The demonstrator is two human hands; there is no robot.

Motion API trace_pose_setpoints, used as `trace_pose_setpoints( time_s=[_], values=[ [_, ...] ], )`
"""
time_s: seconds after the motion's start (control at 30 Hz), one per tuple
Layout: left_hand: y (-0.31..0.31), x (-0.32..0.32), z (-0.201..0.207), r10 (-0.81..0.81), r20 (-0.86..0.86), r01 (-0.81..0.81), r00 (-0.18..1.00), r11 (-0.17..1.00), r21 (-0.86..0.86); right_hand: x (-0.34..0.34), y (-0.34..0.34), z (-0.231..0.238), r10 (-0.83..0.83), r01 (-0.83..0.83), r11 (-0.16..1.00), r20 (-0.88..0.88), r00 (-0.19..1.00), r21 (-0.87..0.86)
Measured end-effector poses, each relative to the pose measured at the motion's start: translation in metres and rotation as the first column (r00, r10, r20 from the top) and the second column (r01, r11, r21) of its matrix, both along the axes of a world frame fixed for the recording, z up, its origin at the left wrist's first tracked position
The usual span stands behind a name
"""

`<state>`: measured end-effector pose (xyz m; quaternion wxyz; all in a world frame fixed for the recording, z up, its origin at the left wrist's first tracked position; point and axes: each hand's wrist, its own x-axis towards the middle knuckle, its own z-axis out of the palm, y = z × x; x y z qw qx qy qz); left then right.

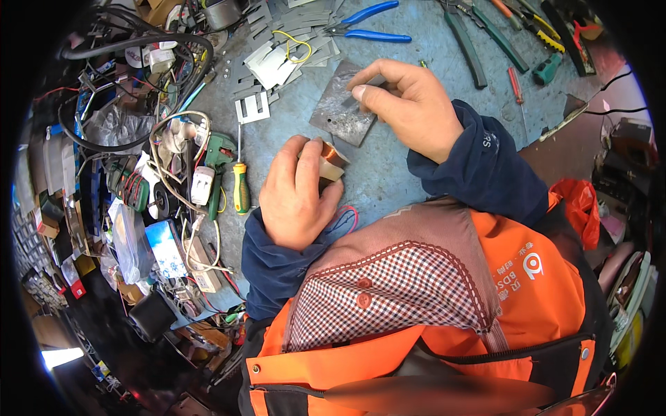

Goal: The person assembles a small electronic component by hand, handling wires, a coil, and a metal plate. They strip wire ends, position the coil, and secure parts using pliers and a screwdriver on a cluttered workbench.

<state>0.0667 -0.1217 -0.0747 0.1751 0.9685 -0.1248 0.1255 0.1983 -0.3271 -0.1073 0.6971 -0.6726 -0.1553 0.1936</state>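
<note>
My left hand is closed around a copper-wound coil with a pale wrapping, low over the blue-grey bench. Part of the coil is hidden behind the fingers. Thin red and blue wires show just below it, by my sleeve. Thumb and forefinger of my right hand are pinched on a thin grey metal strip, mostly covered by the fingers. Beneath that hand lies a dark, scuffed metal plate with a small hole.
Flat metal laminations, one E-shaped lamination and blue-handled pliers lie beyond my hands. A green-yellow screwdriver is left of my left hand. Cables and clutter crowd the left; green-handled pliers and a red screwdriver lie right.
</note>
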Motion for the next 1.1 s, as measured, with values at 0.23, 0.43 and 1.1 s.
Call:
trace_pose_setpoints(
  time_s=[0.23,0.43,1.1],
  values=[
    [0.014,0.002,-0.004,0.013,0.066,-0.004,0.998,0.991,-0.135,0.025,0.005,-0.009,-0.232,0.203,0.961,0.152,0.961,0.187],
    [0.022,-0.01,0.0,0.126,0.218,-0.059,0.968,0.956,-0.288,0.033,0.008,-0.01,-0.291,0.392,0.916,0.532,0.795,-0.085],
    [-0.077,-0.233,-0.063,0.498,0.147,-0.485,0.855,0.867,-0.117,-0.109,0.057,-0.014,0.584,-0.617,0.787,0.34,0.737,-0.014]
  ],
)
